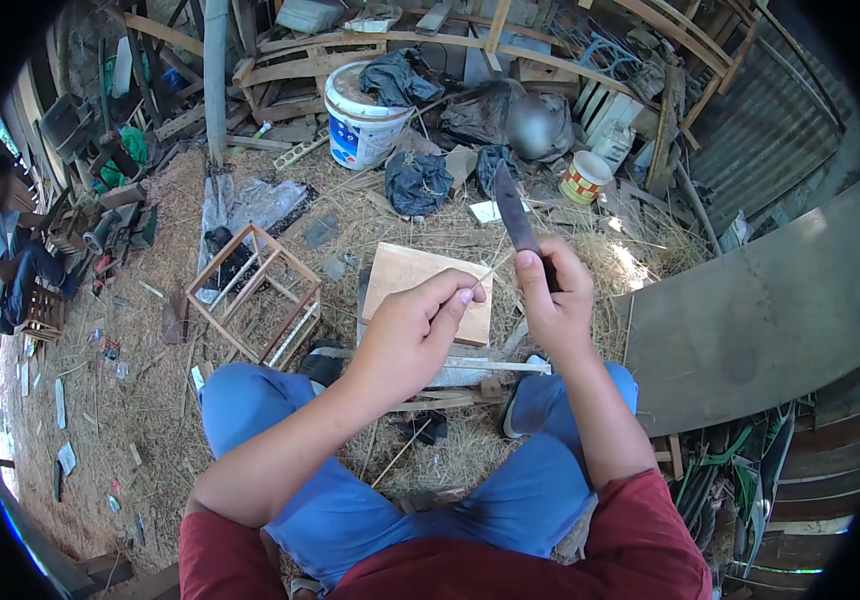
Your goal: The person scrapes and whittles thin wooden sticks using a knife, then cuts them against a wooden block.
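My right hand (558, 295) is wrapped round the dark handle of a knife (515, 215), its broad blade pointing up and away from me. Pinched between the thumb and fingers of my left hand (428, 325) is a thin wooden stick (495, 268), whose far end reaches toward the knife handle. I cannot tell whether the stick touches the knife. Below and beyond both hands lies a pale wooden board (400, 268), partly covered by my left hand. Thin wood strips (510, 367) lie between my feet, near the board.
A wooden frame (255, 290) stands on the straw-covered ground to the left. Beyond are a white bucket (365, 130), black plastic bags (418, 185) and a small patterned bucket (586, 178). A large flat sheet (750, 310) leans at right. Another person (10, 250) sits far left.
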Action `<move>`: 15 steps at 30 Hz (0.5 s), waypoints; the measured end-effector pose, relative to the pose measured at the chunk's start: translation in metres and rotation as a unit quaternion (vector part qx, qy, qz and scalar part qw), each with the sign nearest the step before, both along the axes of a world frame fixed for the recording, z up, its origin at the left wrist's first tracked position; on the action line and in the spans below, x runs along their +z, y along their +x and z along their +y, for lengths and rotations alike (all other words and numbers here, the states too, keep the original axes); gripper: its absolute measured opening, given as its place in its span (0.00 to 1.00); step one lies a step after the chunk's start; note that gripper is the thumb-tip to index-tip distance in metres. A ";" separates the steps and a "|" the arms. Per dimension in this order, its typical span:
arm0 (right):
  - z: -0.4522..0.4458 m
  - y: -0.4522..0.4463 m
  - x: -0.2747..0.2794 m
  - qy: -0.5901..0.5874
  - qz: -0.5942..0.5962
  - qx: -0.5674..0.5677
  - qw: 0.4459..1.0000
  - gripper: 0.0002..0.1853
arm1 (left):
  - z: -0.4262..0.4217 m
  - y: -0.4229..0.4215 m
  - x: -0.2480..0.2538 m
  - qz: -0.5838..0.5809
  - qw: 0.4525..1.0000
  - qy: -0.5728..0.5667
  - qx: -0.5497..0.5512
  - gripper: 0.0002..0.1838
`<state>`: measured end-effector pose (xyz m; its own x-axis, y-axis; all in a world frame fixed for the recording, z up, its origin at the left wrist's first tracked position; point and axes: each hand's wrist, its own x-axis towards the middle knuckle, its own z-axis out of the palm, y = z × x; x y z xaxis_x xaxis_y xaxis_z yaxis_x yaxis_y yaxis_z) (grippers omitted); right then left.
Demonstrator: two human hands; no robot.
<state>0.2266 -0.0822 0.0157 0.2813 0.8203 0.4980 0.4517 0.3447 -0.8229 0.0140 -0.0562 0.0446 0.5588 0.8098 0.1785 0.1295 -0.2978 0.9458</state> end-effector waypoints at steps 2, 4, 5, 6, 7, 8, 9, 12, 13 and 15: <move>-0.001 -0.001 0.002 -0.010 -0.024 -0.013 1.000 0.08 | 0.000 0.001 -0.002 -0.001 1.000 0.007 0.006 0.10; -0.002 -0.002 0.005 -0.015 -0.037 -0.019 0.999 0.07 | 0.000 0.001 -0.004 -0.003 1.000 0.013 0.009 0.10; -0.002 -0.003 0.006 -0.019 -0.052 -0.025 0.998 0.07 | 0.001 0.001 -0.004 0.002 1.000 0.012 0.010 0.10; -0.002 -0.004 0.008 -0.020 -0.052 -0.025 0.998 0.07 | 0.001 0.001 -0.004 0.007 1.000 0.011 0.012 0.10; -0.002 -0.006 0.008 -0.016 -0.067 -0.029 0.997 0.07 | 0.001 0.001 -0.004 0.006 1.000 0.011 0.013 0.10; -0.002 -0.007 0.009 -0.012 -0.081 -0.034 0.996 0.07 | 0.001 0.000 -0.003 0.016 1.000 0.008 0.014 0.10; -0.002 -0.007 0.008 -0.013 -0.081 -0.034 0.996 0.07 | 0.001 0.000 -0.003 0.025 1.000 0.006 0.014 0.10; -0.004 -0.011 0.003 -0.042 -0.085 -0.017 0.995 0.07 | 0.002 -0.002 -0.003 0.025 0.999 -0.013 0.016 0.11; -0.005 -0.015 0.002 -0.016 -0.109 -0.005 0.994 0.07 | 0.003 -0.002 -0.006 0.023 0.999 -0.014 0.017 0.11; -0.007 -0.020 0.003 0.009 -0.151 0.004 0.988 0.06 | 0.005 0.000 -0.014 -0.011 0.999 0.022 0.036 0.10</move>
